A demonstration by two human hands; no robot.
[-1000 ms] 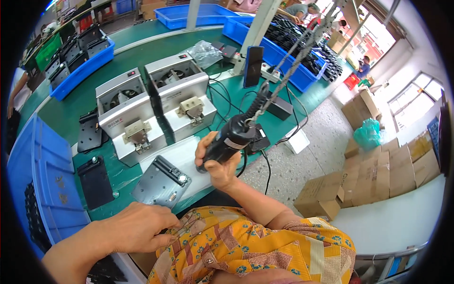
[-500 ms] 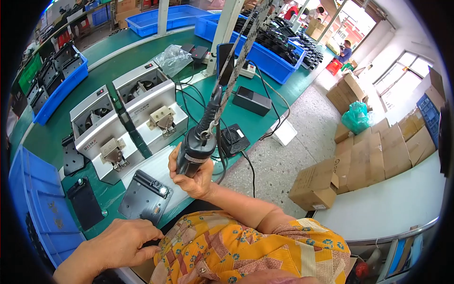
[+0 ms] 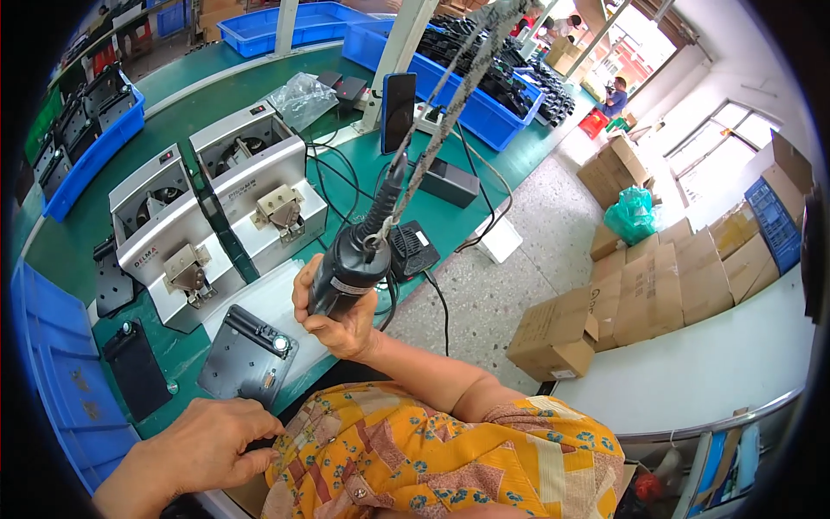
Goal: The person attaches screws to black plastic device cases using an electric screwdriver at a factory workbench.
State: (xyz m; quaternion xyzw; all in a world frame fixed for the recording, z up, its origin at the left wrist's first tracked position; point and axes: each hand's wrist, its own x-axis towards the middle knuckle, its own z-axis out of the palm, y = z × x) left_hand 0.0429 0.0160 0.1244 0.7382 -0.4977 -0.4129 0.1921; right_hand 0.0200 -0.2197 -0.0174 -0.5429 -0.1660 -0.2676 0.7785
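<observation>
My right hand [image 3: 341, 324] is wrapped around a black electric screwdriver [image 3: 347, 275], which hangs by its top ring from a cord and leans a little. Its lower end is hidden behind my fingers. Below and left of it, a dark rectangular plate [image 3: 244, 359] with a round silver knob and a black bar lies on the table near the front edge. My left hand [image 3: 207, 445] hovers by that edge just short of the plate, with thumb and bent fingers apart and nothing visible between them. Further left lies a second black plate [image 3: 138, 372].
Two silver screw-feeder machines [image 3: 173, 246] stand behind the plates. A blue bin [image 3: 65, 363] is at the left, and a blue crate [image 3: 493, 121] of black parts stands at the back. A phone [image 3: 398, 112] leans on a post. Cardboard boxes [image 3: 644, 294] are stacked at the right.
The whole scene has shifted slightly left and up in the picture as my head moved. My right hand keeps its hold on the screwdriver, and the left hand stays by the table edge.
</observation>
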